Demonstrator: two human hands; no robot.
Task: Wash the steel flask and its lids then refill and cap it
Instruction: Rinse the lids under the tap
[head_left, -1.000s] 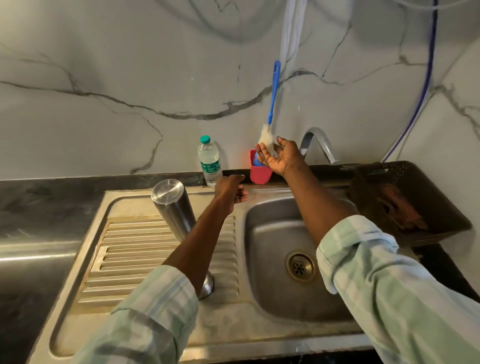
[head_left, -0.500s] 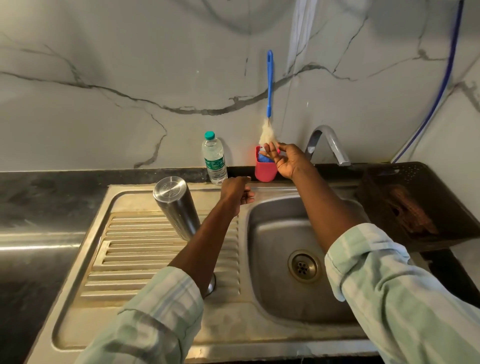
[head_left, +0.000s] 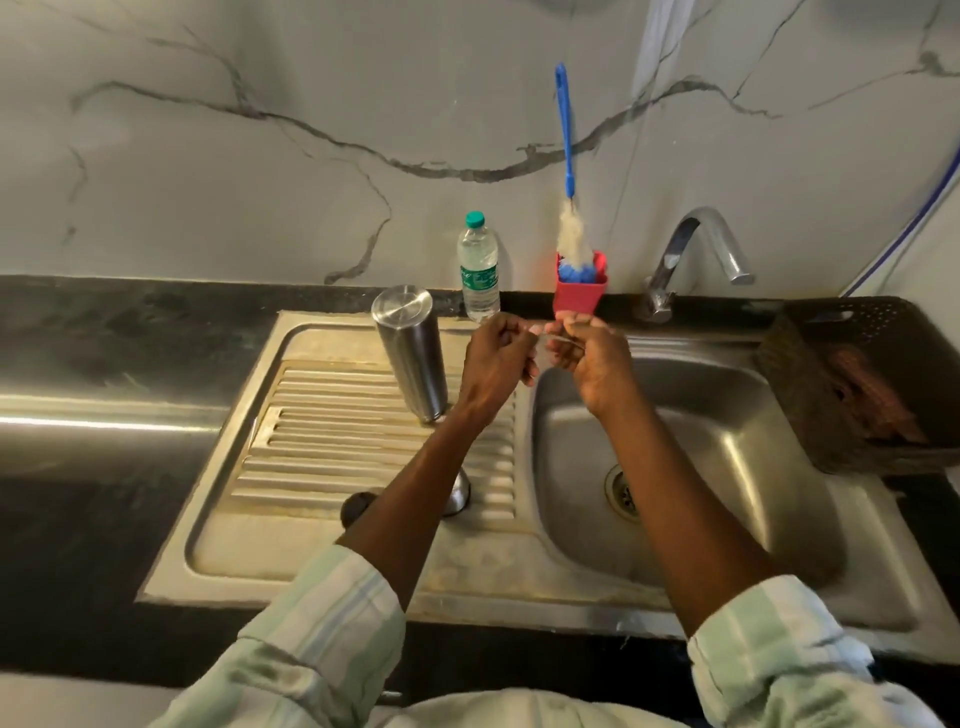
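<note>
Both hands meet just ahead of the basin edge: left hand (head_left: 496, 358) and right hand (head_left: 592, 358), fingers curled and nearly touching, seemingly pinching something small and pale between them; too blurred to say what. Steel flask (head_left: 410, 353) stands inverted on the drainboard (head_left: 337, 447), just left of the left fingers, apart from them. Two round pieces, likely the lids (head_left: 457, 493), lie under the left forearm, nearer the body than the fingers. Bottle brush (head_left: 569, 171) sits in the red holder (head_left: 579, 291), just beyond the fingers; tap (head_left: 696, 249) beyond-right, not visibly running. Risks, my read: flask is tall, so a left elbow swing could topple it. Forearm could sweep the lids off the ribs into the sink (head_left: 727, 415). Wet fingers could drop the small item toward the drain.
</note>
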